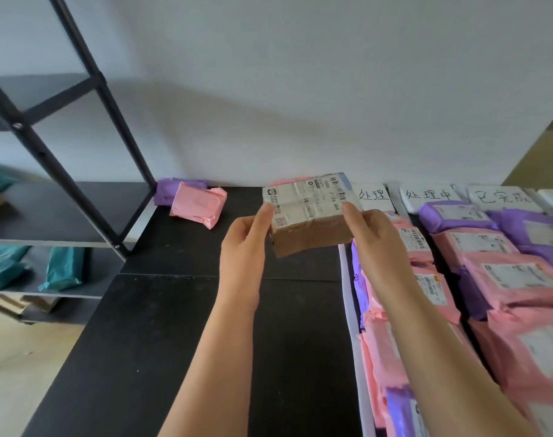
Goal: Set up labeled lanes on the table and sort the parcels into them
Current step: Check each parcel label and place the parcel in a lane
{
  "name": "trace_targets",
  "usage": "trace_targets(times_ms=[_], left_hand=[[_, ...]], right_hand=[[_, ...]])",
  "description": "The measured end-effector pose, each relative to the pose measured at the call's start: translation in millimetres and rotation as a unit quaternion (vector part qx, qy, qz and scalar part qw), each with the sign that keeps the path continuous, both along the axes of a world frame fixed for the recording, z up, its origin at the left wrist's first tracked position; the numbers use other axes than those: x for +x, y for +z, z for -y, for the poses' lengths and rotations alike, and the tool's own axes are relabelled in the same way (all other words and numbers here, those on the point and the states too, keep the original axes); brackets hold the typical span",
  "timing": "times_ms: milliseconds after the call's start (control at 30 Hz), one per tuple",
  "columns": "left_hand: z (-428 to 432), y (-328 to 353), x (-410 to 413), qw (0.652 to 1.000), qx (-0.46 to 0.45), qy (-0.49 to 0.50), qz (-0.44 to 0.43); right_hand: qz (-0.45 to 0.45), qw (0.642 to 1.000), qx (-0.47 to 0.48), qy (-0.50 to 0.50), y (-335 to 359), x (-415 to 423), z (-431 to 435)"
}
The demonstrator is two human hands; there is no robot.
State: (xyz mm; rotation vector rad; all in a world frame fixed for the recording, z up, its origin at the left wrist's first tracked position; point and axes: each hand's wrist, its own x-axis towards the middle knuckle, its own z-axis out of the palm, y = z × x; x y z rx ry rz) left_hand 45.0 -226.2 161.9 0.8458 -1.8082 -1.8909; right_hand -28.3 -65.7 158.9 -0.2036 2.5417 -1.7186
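Brown cardboard parcel [311, 216], white-labelled top

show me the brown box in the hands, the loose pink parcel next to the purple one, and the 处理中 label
brown box [313, 236]: head view, on its bare cardboard front face.
pink parcel [196, 204]: head view, middle of its wrapper.
处理中 label [428, 194]: head view, on the handwritten characters.

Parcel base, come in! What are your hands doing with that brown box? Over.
Left hand and right hand grip the brown box, label up, above the table. Rows of parcels run from the paper labels, right side. Nothing blocking.
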Motion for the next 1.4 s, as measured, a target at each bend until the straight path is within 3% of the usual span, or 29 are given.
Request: trace_targets(times_ms=[200,433,600,900,1100,1400], left_hand=[[-3.2,18.8,26.3,0.998,-0.031,-0.011,-0.044],[19.2,35.7,40.3,0.988,-0.073,-0.126,-0.041],[35.0,38.8,56.1,0.987,-0.077,-0.127,-0.054],[64.7,47.1,90.5,0.979,-0.155,-0.131,-0.028],[71.8,58.8,110.1,0.980,-0.102,-0.137,-0.098],[70.9,73.2,131.3,0.972,-0.088,-0.155,-0.151]], right_hand=[[-0.032,0.999,-0.021,0.023,16.7,26.6,-9.7],[-0.048,0.995,-0.091,0.001,44.5,50.5,1.9],[-0.052,0.987,-0.148,0.018,48.6,77.2,33.1],[-0.086,0.986,-0.133,0.046,50.9,123.8,61.8],[-0.096,0.983,-0.139,0.070,60.5,149.3,65.8],[-0.153,0.977,-0.151,0.012,77.0,169.3,72.4]])
